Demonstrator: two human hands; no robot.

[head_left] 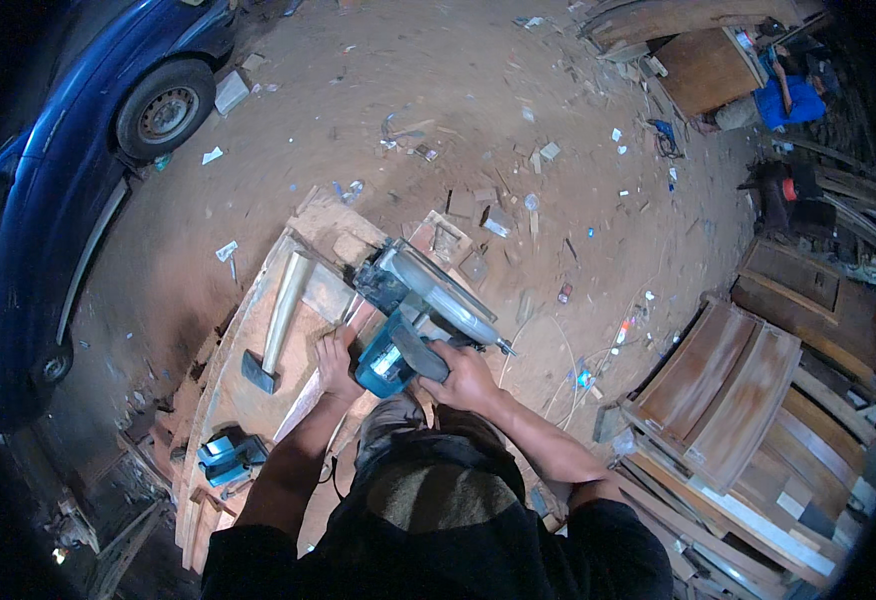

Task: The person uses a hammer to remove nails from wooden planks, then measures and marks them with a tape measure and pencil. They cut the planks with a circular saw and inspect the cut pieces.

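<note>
My right hand (pixel 466 378) is wrapped round the rear handle of a teal circular saw (pixel 388 360). The saw's metal blade guard (pixel 438 295) points away to the right, past the edge of the workbench (pixel 233 400). Just left of the saw, my left hand (pixel 336 365) is closed on a long reddish wooden strip (pixel 301 408), which lies slantwise on the bench and runs under the saw. Where the blade meets the wood is hidden. A hammer (pixel 283 315) with a pale wooden handle lies left of my left hand. Nearer to me sits another teal power tool (pixel 230 460).
A blue car (pixel 68 160) stands on the left. Wood scraps (pixel 473 205) and litter are strewn over the dirt floor beyond the bench. Wooden panels (pixel 718 380) are stacked at right. A pale cable (pixel 563 375) loops on the ground. A person in blue (pixel 793 100) is at the far right.
</note>
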